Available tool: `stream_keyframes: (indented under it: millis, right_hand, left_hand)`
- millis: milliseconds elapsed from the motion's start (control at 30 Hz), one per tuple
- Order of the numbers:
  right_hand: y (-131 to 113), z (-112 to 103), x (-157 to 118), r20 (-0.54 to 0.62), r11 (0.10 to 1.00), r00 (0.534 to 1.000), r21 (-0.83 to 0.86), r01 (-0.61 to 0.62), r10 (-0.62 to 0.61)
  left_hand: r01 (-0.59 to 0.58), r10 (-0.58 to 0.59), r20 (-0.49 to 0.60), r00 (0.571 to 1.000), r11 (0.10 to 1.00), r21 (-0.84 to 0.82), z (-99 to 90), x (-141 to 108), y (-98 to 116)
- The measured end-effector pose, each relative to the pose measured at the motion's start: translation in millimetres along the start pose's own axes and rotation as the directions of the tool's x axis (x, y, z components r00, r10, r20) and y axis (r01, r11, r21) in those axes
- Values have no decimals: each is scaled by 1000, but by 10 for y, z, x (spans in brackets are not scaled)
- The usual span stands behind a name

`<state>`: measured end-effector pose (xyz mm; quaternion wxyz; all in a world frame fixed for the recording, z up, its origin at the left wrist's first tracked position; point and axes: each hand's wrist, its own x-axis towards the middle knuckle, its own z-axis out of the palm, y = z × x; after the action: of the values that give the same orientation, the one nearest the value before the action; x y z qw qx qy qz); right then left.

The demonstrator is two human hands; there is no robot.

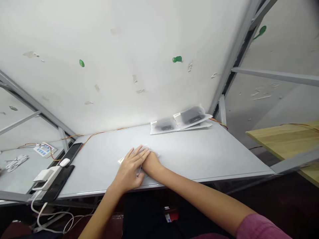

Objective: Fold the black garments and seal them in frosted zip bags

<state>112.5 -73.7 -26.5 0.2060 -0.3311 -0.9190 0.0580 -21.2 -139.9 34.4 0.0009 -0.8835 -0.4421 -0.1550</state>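
Note:
Near the front edge of the grey table (189, 152), a translucent plastic bag (146, 146) lies mostly covered by my hands. A small pale label (121, 160) sticks out at its left side. My left hand (130, 167) rests over the bag, palm down, with its fingers stretched out and apart. Close against it, my right hand (151, 162) reaches in from the right and touches the bag. The left hand and the bag hide its fingers, so their grip cannot be made out. What the bag contains is hidden too.
Several frosted bags with dark flat items (186, 118) lie at the back right by the wall. Two black phones (72, 152) (58, 182), a white earbud case (64, 162) and a power strip (51, 179) sit at the left edge. Metal posts (234, 56) frame the table.

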Motion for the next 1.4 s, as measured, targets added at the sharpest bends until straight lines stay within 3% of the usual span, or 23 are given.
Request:
stream_keyframes:
  millis: [233,367,500,600,700,733,767,800,867,900,933,1000,1133,1267,1400]
  right_hand:
    - [197,-216,-283,-27,988,999,145,50,-46]
    - [386,-264,-547,-78,990,989,60,129,-125]
    - [538,-266,-761,-204,965,944,-12,263,-260]
    - [523,-302,-883,-327,982,931,31,184,-164]
    - [324,-380,-987,-384,989,920,149,-20,76]
    - [230,-408,-1017,-354,962,914,250,-113,199]
    - [135,-435,-1042,-225,868,904,435,-240,363]
    - [46,-457,-1060,-31,716,882,598,-360,469]
    - [-91,-484,-1075,335,343,796,768,-541,504]
    - [-133,-490,-1073,430,208,766,792,-574,479]
    - [-160,-491,-1068,471,112,748,808,-579,467]
    - [-180,-489,-1053,481,5,733,835,-551,482]
    - [-172,-477,-1037,488,-50,706,838,-543,513]
    - [-110,-432,-999,357,35,700,877,-478,619]
    - [81,-383,-886,270,108,638,866,-489,721]
  left_hand:
    - [-62,86,-190,978,989,131,199,-208,62]
    - [-116,166,-303,938,977,177,330,-481,108]
    - [-153,206,-417,885,976,158,453,-658,127]
    - [-116,177,-489,854,982,152,503,-641,184]
    - [-59,139,-566,813,986,157,525,-537,298]
    - [-42,130,-590,797,986,160,532,-496,344]
    - [-28,122,-606,786,986,162,539,-455,389]
    - [-21,119,-620,775,986,163,548,-417,432]
    - [-12,110,-636,764,988,156,566,-352,506]
    - [-10,107,-642,759,988,153,574,-327,534]
    - [-8,106,-644,757,988,152,578,-309,555]
    - [-10,110,-641,760,988,157,577,-285,581]
    - [-28,137,-609,781,982,185,551,-266,608]
    - [-22,134,-602,787,982,189,560,-244,658]
    - [-24,120,-606,787,986,164,596,-246,729]
